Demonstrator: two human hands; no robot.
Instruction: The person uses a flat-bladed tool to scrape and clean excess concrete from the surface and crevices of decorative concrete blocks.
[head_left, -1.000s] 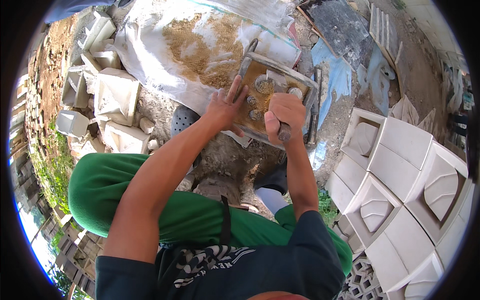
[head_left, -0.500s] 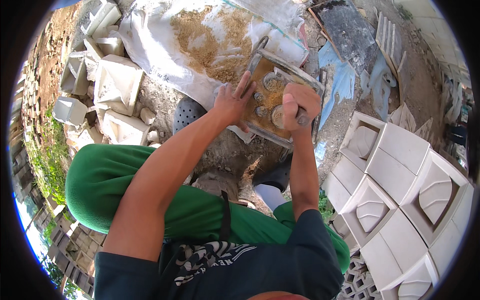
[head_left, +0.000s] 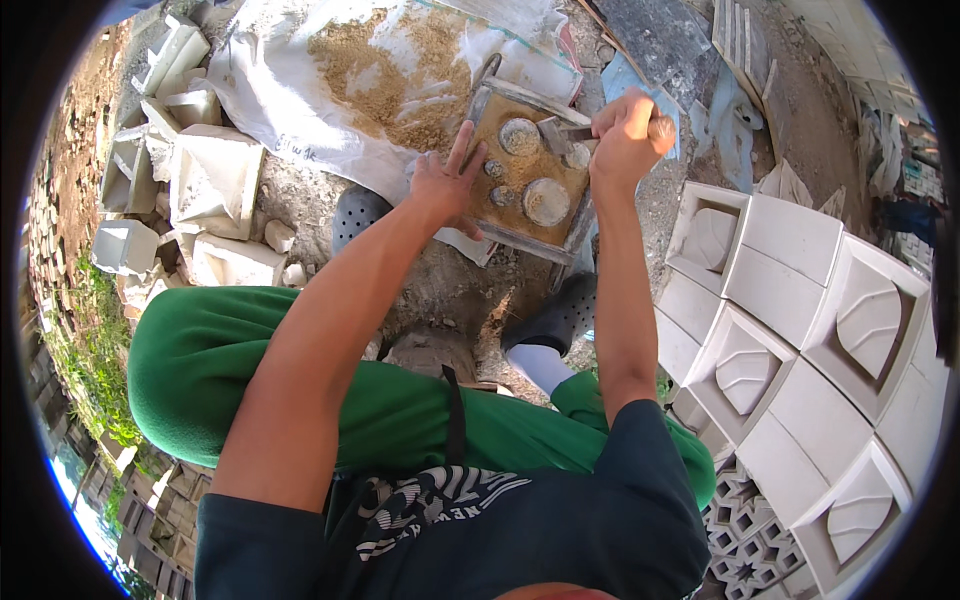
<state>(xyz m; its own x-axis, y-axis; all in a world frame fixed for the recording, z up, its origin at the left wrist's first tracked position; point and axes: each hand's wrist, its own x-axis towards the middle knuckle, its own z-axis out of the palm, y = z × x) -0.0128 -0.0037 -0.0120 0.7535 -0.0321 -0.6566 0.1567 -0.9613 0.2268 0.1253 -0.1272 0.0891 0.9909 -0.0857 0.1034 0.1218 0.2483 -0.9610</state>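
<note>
A rectangular mould (head_left: pixel 577 240) with a greyish frame lies on the ground ahead of me, filled with brown sandy material. Round pale discs of different sizes, among them a large disc (head_left: pixel 546 202), show in the fill. My left hand (head_left: pixel 446 187) rests with spread fingers on the mould's left edge and holds nothing. Wrapped round the wooden handle (head_left: pixel 661 128) of a trowel is my right hand (head_left: pixel 622 140), over the mould's right side. The trowel's flat metal blade (head_left: pixel 552 135) points left, over the fill near the upper large disc.
Beyond the mould a white sack sheet (head_left: pixel 285 95) carries loose brown sand (head_left: pixel 390 75). Pale hollow blocks (head_left: pixel 215 180) are heaped at left; stacked patterned blocks (head_left: pixel 785 270) stand at right. Blue plastic (head_left: pixel 735 130) and a dark board (head_left: pixel 660 45) lie far right.
My right hand has moved up and to the right with the trowel, uncovering the lower large disc. My left hand stays on the mould's left edge. The whole view has shifted slightly.
</note>
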